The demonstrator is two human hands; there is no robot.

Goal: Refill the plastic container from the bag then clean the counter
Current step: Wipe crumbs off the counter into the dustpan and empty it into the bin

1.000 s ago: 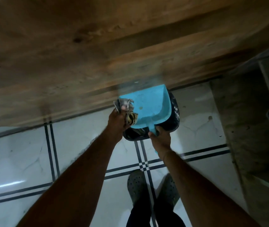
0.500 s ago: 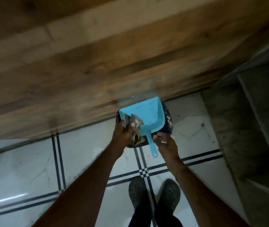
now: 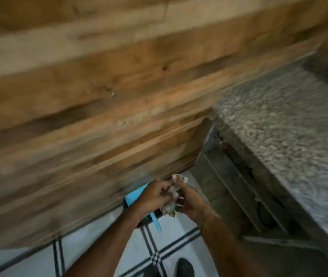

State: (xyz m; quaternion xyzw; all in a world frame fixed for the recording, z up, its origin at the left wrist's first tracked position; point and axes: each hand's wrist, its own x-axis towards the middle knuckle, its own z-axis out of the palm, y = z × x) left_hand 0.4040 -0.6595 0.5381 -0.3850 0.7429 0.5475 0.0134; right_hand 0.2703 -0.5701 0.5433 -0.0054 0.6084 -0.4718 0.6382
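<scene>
Tiled floor below wooden panelling | left hand and right hand are both gripping crumpled cloth | looking soft, light, grabbable at any fold

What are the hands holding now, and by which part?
The left hand and right hand both grip a crumpled cloth bunched between them; blur hides exactly where. The dustpan is not held.

White tiled floor: dark bin standing, blue dustpan atop.
</scene>
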